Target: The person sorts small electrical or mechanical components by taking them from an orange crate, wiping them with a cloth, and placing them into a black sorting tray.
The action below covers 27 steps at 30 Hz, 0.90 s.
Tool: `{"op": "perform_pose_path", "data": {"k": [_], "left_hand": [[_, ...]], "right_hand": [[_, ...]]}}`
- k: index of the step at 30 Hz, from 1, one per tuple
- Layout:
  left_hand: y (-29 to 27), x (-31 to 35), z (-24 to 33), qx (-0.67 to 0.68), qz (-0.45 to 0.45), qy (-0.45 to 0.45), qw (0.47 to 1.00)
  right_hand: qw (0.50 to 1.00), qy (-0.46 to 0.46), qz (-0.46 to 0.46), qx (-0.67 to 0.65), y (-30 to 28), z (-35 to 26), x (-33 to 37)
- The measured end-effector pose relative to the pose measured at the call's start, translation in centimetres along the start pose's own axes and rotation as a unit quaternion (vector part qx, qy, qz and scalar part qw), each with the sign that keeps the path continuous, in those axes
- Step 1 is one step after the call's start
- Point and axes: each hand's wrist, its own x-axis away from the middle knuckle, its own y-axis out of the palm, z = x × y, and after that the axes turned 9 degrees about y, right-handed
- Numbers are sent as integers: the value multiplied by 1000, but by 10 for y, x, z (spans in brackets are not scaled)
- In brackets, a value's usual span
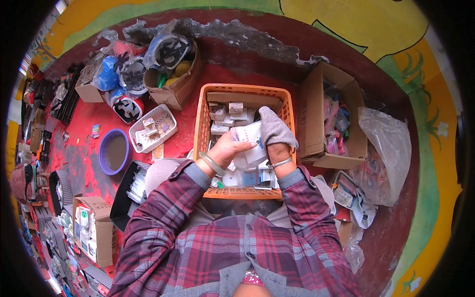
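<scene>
My left hand, with a pale bangle at its wrist, is closed on a white package with small red and blue marks. Its thumb lies across the package's face. A grey cloth covers my right hand down to the base and touches the package's right side; the fingers under it are hidden. Both hands are above an orange plastic basket. In the basket lie several small white boxes, some stacked at the back and others partly hidden below my hands.
Left of the basket stand a white basket of small boxes, a purple basin and a black bin. Cardboard boxes stand behind left and at right. A clear plastic bag lies far right.
</scene>
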Motion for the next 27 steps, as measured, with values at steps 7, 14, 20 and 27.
{"op": "perform_pose_path", "data": {"k": [7, 14, 20, 27], "left_hand": [[-14, -2, 3, -4, 8, 4, 1000], [-20, 5, 26, -82, -14, -41, 996], [-25, 1, 6, -140, -63, -105, 983], [-25, 1, -1, -239, -93, -72, 964]], "right_hand": [[991, 116, -64, -33, -40, -3, -31], [833, 380, 32, -400, -59, 57, -40], [949, -221, -54, -216, -58, -12, -29], [951, 9, -183, -247, -51, -60, -3]]}}
